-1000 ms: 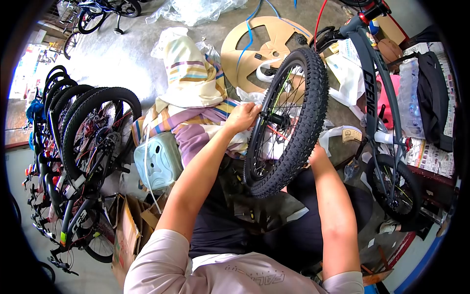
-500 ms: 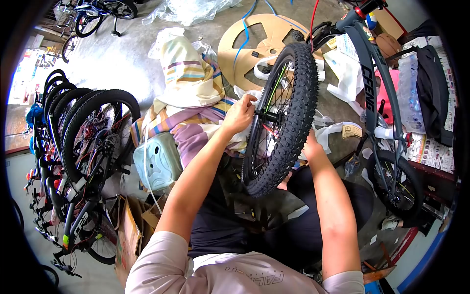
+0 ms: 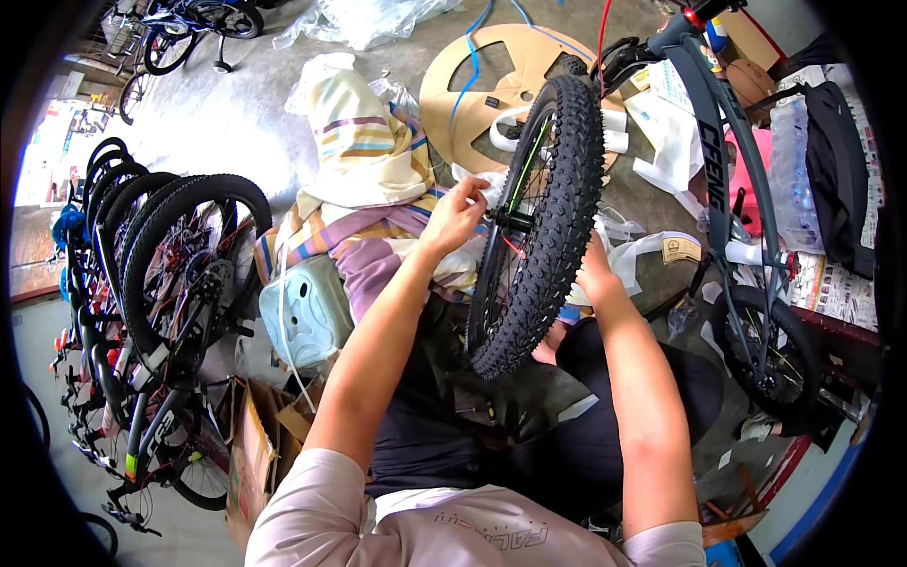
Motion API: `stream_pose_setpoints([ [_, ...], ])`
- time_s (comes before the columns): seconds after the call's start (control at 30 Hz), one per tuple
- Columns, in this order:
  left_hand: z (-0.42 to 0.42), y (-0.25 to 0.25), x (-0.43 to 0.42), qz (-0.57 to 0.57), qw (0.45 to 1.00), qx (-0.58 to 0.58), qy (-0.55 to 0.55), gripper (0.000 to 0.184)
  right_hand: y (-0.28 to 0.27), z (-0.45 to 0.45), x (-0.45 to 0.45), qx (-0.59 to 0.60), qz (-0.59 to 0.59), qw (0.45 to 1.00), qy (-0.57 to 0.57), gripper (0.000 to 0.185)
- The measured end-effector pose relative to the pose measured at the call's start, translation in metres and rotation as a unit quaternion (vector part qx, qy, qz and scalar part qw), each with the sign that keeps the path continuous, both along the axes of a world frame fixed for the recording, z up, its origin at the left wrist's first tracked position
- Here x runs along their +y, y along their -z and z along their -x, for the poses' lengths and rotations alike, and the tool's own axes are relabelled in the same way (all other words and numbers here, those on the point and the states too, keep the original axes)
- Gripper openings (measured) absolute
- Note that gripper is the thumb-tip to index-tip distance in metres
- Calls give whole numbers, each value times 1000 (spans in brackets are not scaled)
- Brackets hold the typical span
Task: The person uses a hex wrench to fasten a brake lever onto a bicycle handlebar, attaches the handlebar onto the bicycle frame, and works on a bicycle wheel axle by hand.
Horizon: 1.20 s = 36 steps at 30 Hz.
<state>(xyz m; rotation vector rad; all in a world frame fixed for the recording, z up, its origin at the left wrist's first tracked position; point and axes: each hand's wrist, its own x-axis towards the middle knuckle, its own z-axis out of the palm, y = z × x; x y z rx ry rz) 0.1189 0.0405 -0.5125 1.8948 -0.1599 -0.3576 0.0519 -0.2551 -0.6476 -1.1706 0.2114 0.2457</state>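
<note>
A bicycle wheel (image 3: pixel 553 250) with a black knobby tyre stands upright and slightly tilted between my hands, in front of my legs. My left hand (image 3: pixel 456 217) is at its left side, fingers bent and pinched at the end of the axle (image 3: pixel 494 216); any small part between the fingertips is too small to make out. On the far side of the tyre is my right hand (image 3: pixel 595 263), its fingers hidden behind the wheel. Thin spokes and a green mark on the rim show inside the tyre.
Several bicycles (image 3: pixel 161 302) stand packed together at left. A grey bicycle frame (image 3: pixel 713 142) rises at right. Striped cloth (image 3: pixel 364 180), a blue plastic stool (image 3: pixel 300 312) and a round cardboard piece (image 3: pixel 453 71) lie ahead. A cardboard box (image 3: pixel 255 454) is by my left side.
The wheel has tilted slightly, its top shifting a little left. My left fingers have changed position slightly at the axle end, and my right hand has moved slightly up behind the tyre.
</note>
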Motion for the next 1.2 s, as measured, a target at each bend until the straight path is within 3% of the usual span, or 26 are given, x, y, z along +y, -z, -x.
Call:
stream_pose_setpoints([
  [0.13,-4,3,-7,-104,995,5,-5,28,1,1,3,-48,91,995,-15,20],
  [0.2,-6,3,-10,-99,995,-2,-10,32,5,3,-1,134,-98,986,-6,19],
  [0.3,-10,-12,-9,-144,989,43,12,44,-1,3,0,80,-57,995,18,17],
  [0.37,-13,-28,-8,-127,970,208,-7,56,-5,1,0,45,-22,998,27,17],
  [0.4,-10,-25,-7,-128,970,208,-7,56,-5,1,-4,35,-34,999,3,16],
  [0.47,-1,-13,-3,-5,990,101,-94,63,-8,2,-5,27,-46,998,-18,16],
  [0.53,-1,1,5,41,992,90,-74,54,-13,2,2,-27,52,998,-18,15],
  [0.6,1,-1,6,22,999,-20,23,40,-17,2,7,12,9,1000,11,15],
  [0.67,5,0,1,29,999,28,25,31,-18,4,7,52,-33,997,38,15],
  [0.73,4,3,-4,-48,998,-29,12,25,-16,6,5,77,-28,996,19,17],
  [0.9,0,4,-8,-89,995,-33,1,29,2,9,-10,45,-40,998,-4,20],
  [0.97,-2,-5,-6,-72,987,143,26,35,11,7,-2,74,-28,992,100,22],
  [1.0,-1,2,-6,-73,987,143,26,35,16,6,-4,74,-28,992,99,22],
  [1.07,6,13,-7,5,998,-64,-5,41,14,5,-7,39,-45,996,65,22],
  [1.1,10,7,-7,6,993,-115,16,35,7,7,-11,41,-36,998,11,19],
  [1.2,9,12,-1,-4,993,-72,89,26,-4,8,-13,38,-37,998,-44,18],
])
